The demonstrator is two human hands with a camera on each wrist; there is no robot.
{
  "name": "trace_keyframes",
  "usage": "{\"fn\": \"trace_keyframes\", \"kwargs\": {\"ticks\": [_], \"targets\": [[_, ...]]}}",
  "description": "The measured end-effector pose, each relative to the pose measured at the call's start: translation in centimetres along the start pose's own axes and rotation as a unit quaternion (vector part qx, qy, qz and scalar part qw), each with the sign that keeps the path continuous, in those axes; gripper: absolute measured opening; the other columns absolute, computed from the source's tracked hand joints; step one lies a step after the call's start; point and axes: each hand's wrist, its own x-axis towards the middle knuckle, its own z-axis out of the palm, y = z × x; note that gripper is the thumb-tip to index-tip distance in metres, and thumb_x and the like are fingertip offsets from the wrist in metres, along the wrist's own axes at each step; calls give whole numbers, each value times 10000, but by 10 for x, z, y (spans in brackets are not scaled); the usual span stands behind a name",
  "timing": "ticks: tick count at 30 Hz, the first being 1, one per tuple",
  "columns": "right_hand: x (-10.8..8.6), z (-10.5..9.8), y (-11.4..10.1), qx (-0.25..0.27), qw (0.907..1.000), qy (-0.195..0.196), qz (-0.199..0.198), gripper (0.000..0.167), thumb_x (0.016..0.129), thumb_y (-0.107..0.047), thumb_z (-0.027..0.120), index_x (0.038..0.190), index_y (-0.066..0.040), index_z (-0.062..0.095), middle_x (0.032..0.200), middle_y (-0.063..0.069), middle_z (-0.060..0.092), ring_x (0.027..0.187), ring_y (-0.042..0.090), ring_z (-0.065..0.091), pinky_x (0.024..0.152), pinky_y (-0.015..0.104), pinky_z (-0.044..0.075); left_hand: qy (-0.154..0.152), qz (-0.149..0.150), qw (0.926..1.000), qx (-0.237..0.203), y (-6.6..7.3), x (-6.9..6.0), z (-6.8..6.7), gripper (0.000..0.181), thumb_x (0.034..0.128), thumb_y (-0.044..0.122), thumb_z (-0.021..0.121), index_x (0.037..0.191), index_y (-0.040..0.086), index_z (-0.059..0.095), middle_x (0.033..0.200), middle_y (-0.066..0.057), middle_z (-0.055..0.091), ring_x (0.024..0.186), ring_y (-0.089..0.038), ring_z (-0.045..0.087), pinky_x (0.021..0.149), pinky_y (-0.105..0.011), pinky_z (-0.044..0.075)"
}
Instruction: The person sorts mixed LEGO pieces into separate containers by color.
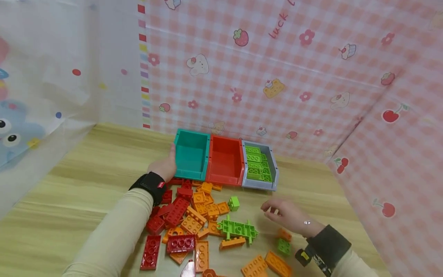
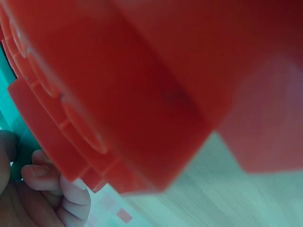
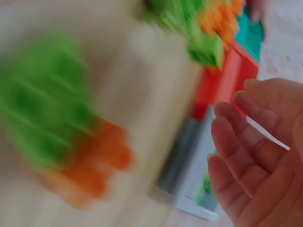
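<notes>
Wood-grain table point(image 1: 107, 154); teal bin point(image 1: 190, 154), long axis toward checked wall point(image 1: 259, 65); left grip point(image 1: 166, 165) curled on side, right grip point(image 1: 290, 215) relaxed.

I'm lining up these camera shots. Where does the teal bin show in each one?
Head: teal bin, just left of centre, leftmost of three.
Left wrist: teal bin, cut off at the left edge.
Right wrist: teal bin, blurred, at upper right.
Shared landmark: the left hand, at the bin in head and left wrist views.
</notes>
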Motion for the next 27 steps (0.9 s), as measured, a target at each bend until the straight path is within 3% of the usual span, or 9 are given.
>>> {"fn": "trace_keyframes", "kwargs": {"ticks": [6,9,14,17,22,24,27], "targets": [[4,31,-21,-224,9972,-709,-115,380,847,-264,689,1181,-118,583,1164,1,580,1061,168,535,892,385,441,-25,-31,9999,148,-17,5,-3,678,950,34,312,1490,87,-93,532,-90,502,445,-232,454,452,-356,338],[12,44,-29,-471,9958,-777,-150,435,847,-336,680,1220,-146,559,1208,-18,547,1111,156,510,923,385,425,-22,-12,9999,128,-21,6,-2,661,948,31,303,1490,66,-74,531,-96,514,444,-236,464,450,-364,344],[40,51,-37,-808,9959,-172,-382,461,901,-218,626,1324,-100,486,1309,56,493,1181,206,482,947,390,408,-79,-93,9998,136,-25,9,-1,665,959,42,303,1490,87,-94,542,-102,518,461,-251,480,472,-379,354],[60,52,-40,-1148,9911,-55,-667,552,879,-185,656,1376,-85,437,1366,99,450,1222,248,447,971,400,385,11,-92,9999,145,-24,8,1,666,957,36,308,1490,78,-89,539,-94,508,454,-237,460,465,-371,344],[68,54,-38,-1702,9811,-123,-908,526,836,-190,702,1319,-90,518,1205,77,547,1064,214,535,870,349,453,-16,32,9997,231,-13,4,4,656,949,24,312,1489,48,-60,533,-84,509,452,-230,460,458,-360,345],[62,49,-31,-1756,9806,220,-846,479,818,-160,715,1267,-88,565,1119,59,559,984,191,546,817,333,469,-63,90,9997,203,-8,4,3,646,963,44,311,1489,52,-63,546,-86,514,473,-243,482,475,-367,362],[54,33,-15,-1624,9775,1208,-601,398,787,-101,722,1168,-59,613,1048,77,553,883,196,556,716,328,489,-71,113,9998,111,-1,3,0,649,978,71,315,1491,78,-83,562,-90,516,499,-259,501,501,-372,371]]}}
